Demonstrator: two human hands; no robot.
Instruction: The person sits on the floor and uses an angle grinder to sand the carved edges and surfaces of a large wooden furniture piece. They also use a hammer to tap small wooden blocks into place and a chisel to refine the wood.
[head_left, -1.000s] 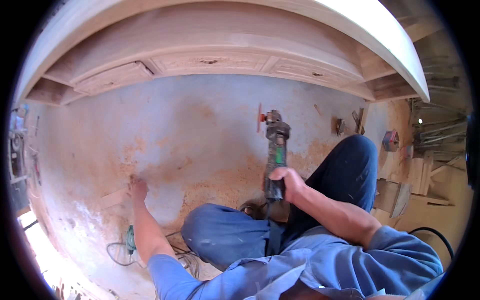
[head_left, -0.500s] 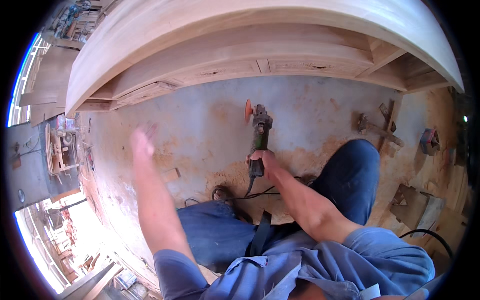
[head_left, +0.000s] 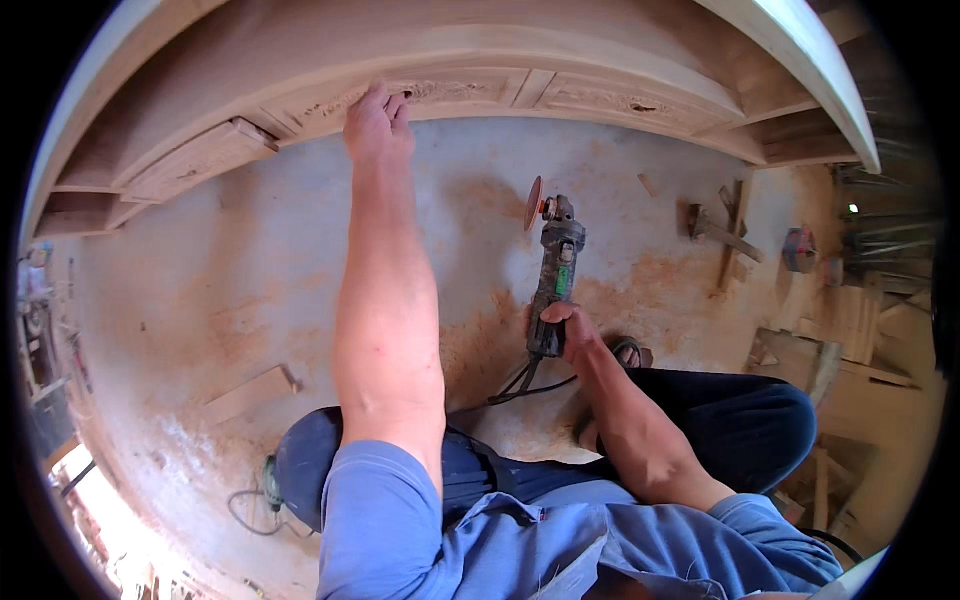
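My right hand [head_left: 565, 328] is wrapped round the rear body of an angle grinder [head_left: 556, 265], held above the floor. An orange-red disc [head_left: 535, 204] is fitted at its far end, and a black cord [head_left: 515, 393] trails from its back. My left arm is stretched forward to a pale wooden cabinet [head_left: 440, 45]. There my left hand [head_left: 379, 125] touches a carved drawer front [head_left: 455, 91], with bent fingers close to its dark hole. Further left, another drawer [head_left: 200, 162] stands out slightly from the cabinet. A second carved panel [head_left: 635, 100] lies to the right.
On the dusty floor [head_left: 300, 225] lie a wood offcut [head_left: 250, 397] at left and a hammer [head_left: 725, 237] at right. Beyond the hammer is a small box [head_left: 799, 249]. Wooden boards [head_left: 855, 320] lie at the far right. My bent knees flank the cord.
My left hand has moved forward and right, from above the floor onto the drawer front. The grinder has shifted slightly right in view, still in my right hand. The view has turned.
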